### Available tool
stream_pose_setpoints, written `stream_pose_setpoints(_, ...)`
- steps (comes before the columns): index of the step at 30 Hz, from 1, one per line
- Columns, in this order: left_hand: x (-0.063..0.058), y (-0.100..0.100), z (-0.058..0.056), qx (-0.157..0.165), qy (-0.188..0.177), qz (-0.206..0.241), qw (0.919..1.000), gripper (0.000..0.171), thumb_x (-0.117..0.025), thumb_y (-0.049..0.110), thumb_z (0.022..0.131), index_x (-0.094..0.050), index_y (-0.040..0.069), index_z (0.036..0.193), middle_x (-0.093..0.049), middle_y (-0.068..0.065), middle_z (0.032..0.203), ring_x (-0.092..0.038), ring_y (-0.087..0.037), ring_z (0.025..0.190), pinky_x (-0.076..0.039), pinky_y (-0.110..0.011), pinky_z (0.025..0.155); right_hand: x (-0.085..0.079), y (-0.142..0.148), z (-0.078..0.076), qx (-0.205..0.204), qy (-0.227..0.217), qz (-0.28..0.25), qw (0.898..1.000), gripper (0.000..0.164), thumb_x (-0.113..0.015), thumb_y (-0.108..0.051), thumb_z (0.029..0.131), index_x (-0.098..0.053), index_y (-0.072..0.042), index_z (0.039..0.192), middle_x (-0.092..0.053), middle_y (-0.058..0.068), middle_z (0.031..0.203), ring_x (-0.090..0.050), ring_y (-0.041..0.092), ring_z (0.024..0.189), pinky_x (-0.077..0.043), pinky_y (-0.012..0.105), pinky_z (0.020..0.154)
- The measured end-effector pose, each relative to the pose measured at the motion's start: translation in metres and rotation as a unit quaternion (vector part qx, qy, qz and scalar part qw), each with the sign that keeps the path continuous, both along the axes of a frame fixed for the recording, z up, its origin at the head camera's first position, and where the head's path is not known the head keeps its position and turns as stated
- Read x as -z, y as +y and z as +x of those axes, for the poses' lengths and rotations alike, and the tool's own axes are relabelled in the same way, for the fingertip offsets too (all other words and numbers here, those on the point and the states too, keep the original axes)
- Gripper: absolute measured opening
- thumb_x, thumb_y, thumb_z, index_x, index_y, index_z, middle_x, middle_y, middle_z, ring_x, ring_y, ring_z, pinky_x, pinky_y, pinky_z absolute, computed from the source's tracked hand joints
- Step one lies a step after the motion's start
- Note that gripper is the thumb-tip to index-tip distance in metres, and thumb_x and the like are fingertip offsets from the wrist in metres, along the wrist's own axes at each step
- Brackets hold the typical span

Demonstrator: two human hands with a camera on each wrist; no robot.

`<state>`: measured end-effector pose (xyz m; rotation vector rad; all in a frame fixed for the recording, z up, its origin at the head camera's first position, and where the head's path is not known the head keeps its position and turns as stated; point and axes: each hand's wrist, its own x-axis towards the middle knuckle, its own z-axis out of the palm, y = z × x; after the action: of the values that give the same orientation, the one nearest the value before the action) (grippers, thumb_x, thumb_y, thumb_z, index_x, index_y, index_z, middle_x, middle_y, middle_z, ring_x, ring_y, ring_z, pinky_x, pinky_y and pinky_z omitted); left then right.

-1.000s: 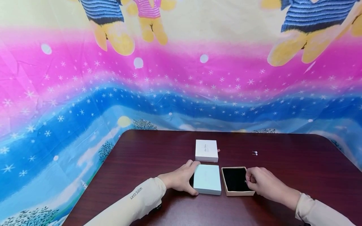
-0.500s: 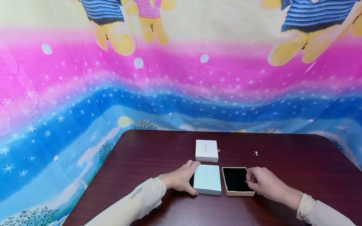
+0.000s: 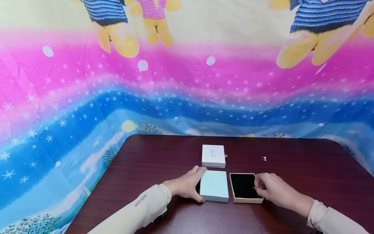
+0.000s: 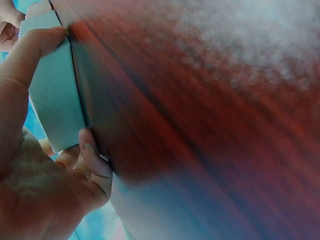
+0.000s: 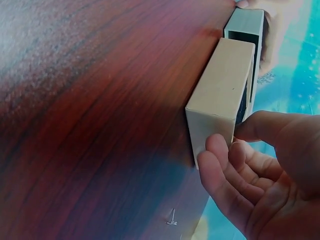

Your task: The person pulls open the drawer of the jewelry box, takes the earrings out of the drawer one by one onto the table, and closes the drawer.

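My left hand [image 3: 187, 183] holds a pale mint box sleeve [image 3: 214, 186] by its left side, with fingers and thumb spread around its corners. In the right wrist view the sleeve's open end [image 5: 243, 36] faces the tray. To its right lies a shallow cream box tray [image 3: 248, 200] with a black lining [image 3: 243, 186], separated from the sleeve by a narrow gap. My right hand [image 3: 273, 188] pinches the tray's right end: the thumb is at the rim and fingers touch the outer wall [image 5: 212, 125]. A tiny pale speck shows by the right fingertips, too small to identify.
A white box [image 3: 213, 156] with printed lettering and a small pink tab stands just behind the mint sleeve. Small stud earrings [image 3: 264, 158] with pale heads lie farther back on the right. The dark red wooden table [image 3: 163, 152] meets a printed cloth [image 3: 187, 81] at the back.
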<state>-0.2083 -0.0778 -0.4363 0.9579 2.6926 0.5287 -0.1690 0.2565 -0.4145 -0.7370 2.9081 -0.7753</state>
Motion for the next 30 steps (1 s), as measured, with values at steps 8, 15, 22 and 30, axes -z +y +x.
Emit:
stream_pose_setpoints(8,-0.0001,-0.0001,0.0001,-0.003,-0.004,-0.003,1.0000,0.103,-0.090,0.038,0.069,-0.032,0.012,0.150,-0.045,0.002,0.120,-0.048,-0.009,0.105,-0.044,-0.021,0.097,0.0011,0.0000,0.0005,0.002,-0.005,0.005,1.000,0.020,-0.076,-0.016,0.087,-0.058,-0.017,0.079,-0.048,-0.014,0.061,-0.038,-0.003,0.053,-0.036,0.021,0.053)
stream_pose_setpoints(15,-0.0001,0.0003,0.0001,-0.002,-0.003,-0.006,1.0000,0.104,-0.090,0.038,0.069,-0.031,0.011,0.151,-0.045,0.001,0.121,-0.048,-0.010,0.106,-0.044,-0.022,0.097,0.0025,-0.0004,0.0005,0.014,0.005,0.023,1.000,0.012,-0.077,-0.016,0.086,-0.065,-0.014,0.086,-0.053,-0.015,0.062,-0.042,-0.004,0.056,-0.038,0.021,0.057)
stream_pose_setpoints(22,-0.0001,0.0003,0.0002,-0.002,-0.002,-0.006,1.0000,0.104,-0.090,0.038,0.069,-0.031,0.011,0.151,-0.046,0.001,0.122,-0.049,-0.010,0.107,-0.044,-0.022,0.097,0.0017,-0.0026,0.0019,0.016,0.008,0.030,0.999,0.013,-0.076,-0.012,0.086,-0.067,-0.020,0.080,-0.048,-0.015,0.058,-0.040,-0.004,0.055,-0.038,0.021,0.055)
stream_pose_setpoints(30,-0.0006,0.0003,0.0004,-0.004,-0.005,-0.005,1.0000,0.104,-0.090,0.038,0.070,-0.031,0.010,0.151,-0.045,0.001,0.122,-0.048,-0.010,0.107,-0.044,-0.022,0.098,0.0001,-0.0061,0.0011,0.017,0.011,0.035,0.999,0.024,-0.074,-0.009,0.085,-0.063,-0.025,0.071,-0.033,-0.015,0.056,-0.031,-0.003,0.052,-0.030,0.020,0.050)
